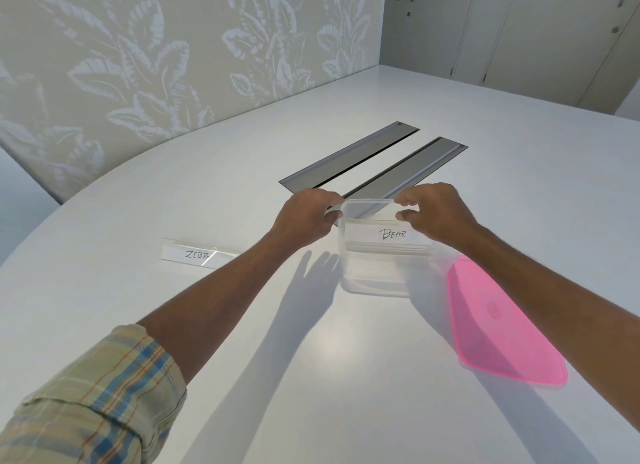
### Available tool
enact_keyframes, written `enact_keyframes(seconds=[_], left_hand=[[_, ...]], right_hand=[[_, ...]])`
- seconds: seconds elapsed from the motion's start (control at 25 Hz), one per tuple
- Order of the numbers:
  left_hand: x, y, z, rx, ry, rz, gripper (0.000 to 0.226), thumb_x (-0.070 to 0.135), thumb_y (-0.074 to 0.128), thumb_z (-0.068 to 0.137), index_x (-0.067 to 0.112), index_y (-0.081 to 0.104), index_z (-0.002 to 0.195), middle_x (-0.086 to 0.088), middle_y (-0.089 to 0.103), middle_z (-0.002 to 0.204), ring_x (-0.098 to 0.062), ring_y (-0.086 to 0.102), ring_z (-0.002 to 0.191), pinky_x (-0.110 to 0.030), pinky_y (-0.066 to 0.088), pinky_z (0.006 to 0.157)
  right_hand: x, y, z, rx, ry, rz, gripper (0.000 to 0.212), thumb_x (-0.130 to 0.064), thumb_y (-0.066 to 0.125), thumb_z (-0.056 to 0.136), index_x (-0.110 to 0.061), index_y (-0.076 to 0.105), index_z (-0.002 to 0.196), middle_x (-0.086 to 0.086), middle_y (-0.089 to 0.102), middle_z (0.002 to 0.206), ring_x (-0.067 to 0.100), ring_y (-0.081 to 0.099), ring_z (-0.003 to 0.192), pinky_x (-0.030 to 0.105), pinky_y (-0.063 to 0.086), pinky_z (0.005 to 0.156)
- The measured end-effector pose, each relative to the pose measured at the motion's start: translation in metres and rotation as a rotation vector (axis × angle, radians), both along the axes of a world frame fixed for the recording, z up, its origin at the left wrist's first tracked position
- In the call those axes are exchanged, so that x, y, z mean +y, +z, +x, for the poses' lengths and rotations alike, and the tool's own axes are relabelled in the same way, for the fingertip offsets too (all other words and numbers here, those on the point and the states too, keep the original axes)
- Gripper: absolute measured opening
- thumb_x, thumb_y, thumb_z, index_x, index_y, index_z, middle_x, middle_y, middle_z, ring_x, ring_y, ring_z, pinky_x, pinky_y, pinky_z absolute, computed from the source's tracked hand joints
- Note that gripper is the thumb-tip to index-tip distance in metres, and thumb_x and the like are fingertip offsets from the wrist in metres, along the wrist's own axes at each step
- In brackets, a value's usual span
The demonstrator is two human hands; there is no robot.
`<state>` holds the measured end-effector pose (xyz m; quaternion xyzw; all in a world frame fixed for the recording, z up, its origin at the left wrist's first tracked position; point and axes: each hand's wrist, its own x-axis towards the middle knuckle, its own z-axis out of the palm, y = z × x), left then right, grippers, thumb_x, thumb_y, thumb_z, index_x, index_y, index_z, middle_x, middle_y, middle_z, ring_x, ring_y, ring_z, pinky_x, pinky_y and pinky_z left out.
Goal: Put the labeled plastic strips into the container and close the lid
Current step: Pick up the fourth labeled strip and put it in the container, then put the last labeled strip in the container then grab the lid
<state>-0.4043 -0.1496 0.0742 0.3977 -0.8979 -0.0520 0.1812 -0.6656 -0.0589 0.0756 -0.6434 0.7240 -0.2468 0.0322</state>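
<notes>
On the white table (242,325), directly ahead of you: one clear plastic container (375,269), open, its pink lid (502,325) lying flat just to its right under your right forearm.

Hands: your left hand (306,218) and right hand (434,209) sit at the container's far corners, one on each side. Fingers and thumbs are curled in a pinch on the ends of a clear strip (384,235) held across the container; whether it touches the bottom cannot be told.

Writing: the held strip reads "BEAR". A second strip (199,254) lies flat on the table well to the left of your left hand, reading "ZEBR", with the last letter lost in glare.

Count: two strips, one container, one lid. Two grey metal cable flaps (349,157) are set into the table beyond the container.
</notes>
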Motion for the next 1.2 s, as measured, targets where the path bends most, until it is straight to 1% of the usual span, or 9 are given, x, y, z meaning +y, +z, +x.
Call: enact_keyframes(seconds=[0.08,0.16,0.32,0.52,0.68,0.76,0.84,1.04,1.2], left_hand=[[0.002,0.005,0.025,0.046,0.047,0.008,0.028,0.026,0.065,0.102,0.018,0.074,0.128,0.0,0.078,0.122,-0.025,0.071,0.118,-0.043,0.055,0.099],[0.003,0.008,0.051,0.063,0.089,0.018,0.031,0.027,0.065,0.102,0.02,0.073,0.132,0.002,0.077,0.127,-0.023,0.069,0.121,-0.042,0.053,0.103],[0.0,0.012,0.109,0.067,0.16,0.037,0.03,0.029,0.066,0.102,0.023,0.073,0.131,0.003,0.076,0.128,-0.022,0.068,0.121,-0.041,0.053,0.103],[-0.013,0.009,0.189,0.039,0.258,0.059,0.03,0.025,0.066,0.101,0.022,0.073,0.13,-0.002,0.075,0.129,-0.025,0.067,0.122,-0.043,0.054,0.102],[-0.029,0.003,0.247,0.04,0.34,0.098,0.031,0.02,0.068,0.1,0.024,0.072,0.131,-0.001,0.073,0.132,-0.024,0.066,0.125,-0.042,0.055,0.101],[-0.039,-0.004,0.27,-0.004,0.368,0.112,0.035,0.016,0.067,0.1,0.024,0.07,0.134,-0.002,0.071,0.135,-0.024,0.064,0.128,-0.041,0.054,0.102],[-0.047,-0.013,0.289,-0.058,0.38,0.128,0.039,0.013,0.065,0.101,0.024,0.067,0.138,-0.002,0.069,0.139,-0.025,0.061,0.132,-0.043,0.053,0.104],[-0.067,-0.033,0.319,-0.139,0.374,0.184,0.047,0.009,0.066,0.1,0.025,0.062,0.145,-0.002,0.061,0.149,-0.025,0.051,0.143,-0.043,0.047,0.11],[-0.083,-0.047,0.329,-0.172,0.361,0.208,0.053,0.006,0.065,0.098,0.024,0.059,0.148,-0.001,0.058,0.152,-0.024,0.049,0.145,-0.043,0.046,0.113]], right_hand=[[-0.002,0.008,0.024,-0.017,0.029,-0.034,0.026,-0.022,0.082,0.086,-0.016,0.08,0.111,0.001,0.081,0.106,0.025,0.073,0.102,0.039,0.056,0.095],[-0.007,0.016,0.05,-0.031,0.071,-0.056,0.023,-0.021,0.082,0.086,-0.015,0.081,0.108,0.002,0.082,0.105,0.025,0.074,0.102,0.042,0.057,0.095],[-0.022,0.024,0.11,-0.102,0.154,-0.061,0.023,-0.02,0.081,0.087,-0.015,0.081,0.11,0.002,0.082,0.109,0.02,0.076,0.106,0.042,0.059,0.096],[-0.047,0.022,0.181,-0.161,0.208,-0.004,0.025,-0.026,0.082,0.087,-0.019,0.079,0.111,-0.002,0.079,0.107,0.015,0.073,0.102,0.04,0.058,0.096],[-0.068,0.01,0.229,-0.179,0.254,0.055,0.028,-0.03,0.082,0.087,-0.021,0.078,0.113,-0.005,0.078,0.107,0.012,0.071,0.102,0.039,0.059,0.094],[-0.079,0.002,0.249,-0.198,0.27,0.081,0.03,-0.03,0.083,0.086,-0.02,0.078,0.114,-0.005,0.077,0.107,0.012,0.071,0.102,0.038,0.059,0.093],[-0.09,-0.006,0.267,-0.217,0.286,0.11,0.033,-0.029,0.085,0.085,-0.019,0.077,0.115,-0.002,0.077,0.109,0.014,0.071,0.105,0.036,0.058,0.094],[-0.11,-0.033,0.302,-0.238,0.299,0.199,0.043,-0.029,0.087,0.082,-0.015,0.074,0.121,0.005,0.074,0.116,0.019,0.068,0.109,0.036,0.056,0.097],[-0.12,-0.055,0.322,-0.225,0.294,0.289,0.051,-0.031,0.089,0.079,-0.016,0.072,0.125,0.005,0.071,0.121,0.02,0.066,0.113,0.037,0.054,0.099]])
